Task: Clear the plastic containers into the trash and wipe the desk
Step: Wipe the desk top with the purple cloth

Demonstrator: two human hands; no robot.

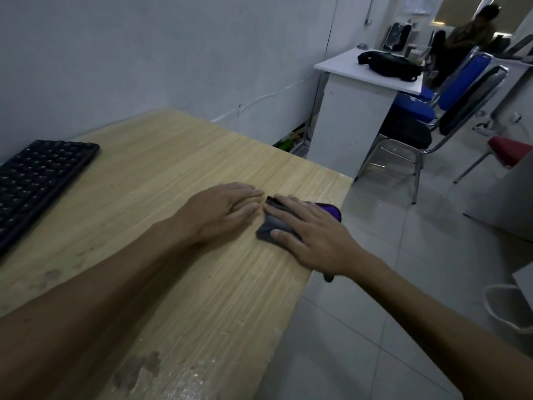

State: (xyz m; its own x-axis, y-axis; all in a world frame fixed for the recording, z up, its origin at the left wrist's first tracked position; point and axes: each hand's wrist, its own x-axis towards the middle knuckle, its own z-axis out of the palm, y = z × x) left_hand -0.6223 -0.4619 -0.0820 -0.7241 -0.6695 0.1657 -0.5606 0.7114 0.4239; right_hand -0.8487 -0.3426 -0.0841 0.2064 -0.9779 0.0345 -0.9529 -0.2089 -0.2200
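A grey cloth with a purple edge [269, 228] lies near the right edge of the wooden desk [150, 180]. My right hand [310, 230] presses flat on top of the cloth, fingers spread. Just left of it, my left hand [219, 210] rests flat on the bare wood with its fingertips almost touching the cloth. No plastic containers show on the desk. A white bin [510, 308] stands on the floor at the right, partly cut off by the frame.
A black keyboard [37, 180] sits at the desk's left side. Worn patches [138, 370] mark the front of the desktop. Beyond the desk stand a white table [366, 73] with a black bag, metal-framed chairs [403, 140], and a seated person [473, 27] far back.
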